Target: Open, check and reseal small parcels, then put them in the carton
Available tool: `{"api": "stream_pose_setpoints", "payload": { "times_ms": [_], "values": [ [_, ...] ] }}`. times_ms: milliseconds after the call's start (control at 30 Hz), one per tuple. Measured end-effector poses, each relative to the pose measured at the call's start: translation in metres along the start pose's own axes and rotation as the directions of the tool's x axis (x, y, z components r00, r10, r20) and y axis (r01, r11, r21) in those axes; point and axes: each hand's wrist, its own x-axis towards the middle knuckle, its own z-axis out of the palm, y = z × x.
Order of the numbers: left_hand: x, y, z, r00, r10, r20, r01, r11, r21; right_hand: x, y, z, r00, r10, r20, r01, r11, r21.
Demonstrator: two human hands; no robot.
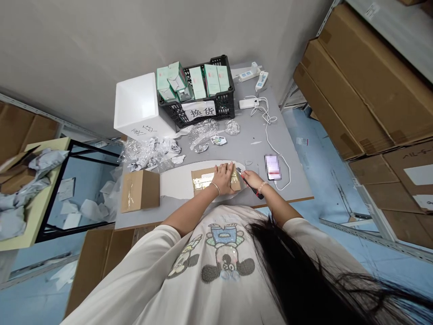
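My left hand [223,178], with a thin bangle at the wrist, lies flat on a taped cardboard box [203,183] and holds nothing. My right hand [252,179], wearing a beaded bracelet, grips a black-and-red utility knife [257,192], whose tip is at the box's right end near the clear tape. The box lies on a white sheet [177,183] on the grey table [243,144]. A second taped cardboard box [140,190] stands to the left of my hands.
A black crate [223,104] labelled 换货 holds several mint-green cartons [198,82]. Beside it are a white cube [137,106], crumpled plastic and paper [152,151], and a phone [273,167] on a cable. Stacked cartons [365,85] fill shelves on the right.
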Motion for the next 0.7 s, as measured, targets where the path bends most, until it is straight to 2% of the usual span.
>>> {"api": "stream_pose_setpoints", "payload": {
  "times_ms": [200,433,567,700],
  "values": [
    [0.002,-0.002,0.001,1.0,0.0,-0.005,0.0,1.0,0.001,-0.001,-0.008,0.0,0.996,-0.063,-0.065,0.047,0.973,-0.226],
    [0.001,-0.001,-0.001,1.0,-0.007,0.007,0.007,1.0,-0.006,-0.011,-0.015,-0.01,0.992,-0.125,-0.01,0.106,0.88,-0.463],
    [0.0,-0.001,-0.002,1.0,-0.006,0.012,0.006,1.0,-0.013,-0.013,-0.012,-0.017,0.987,-0.152,0.057,0.16,0.853,-0.498],
    [-0.001,0.0,-0.003,1.0,-0.006,0.012,0.007,1.0,-0.015,-0.015,-0.007,-0.016,0.983,-0.173,0.053,0.177,0.853,-0.491]
  ]
}}
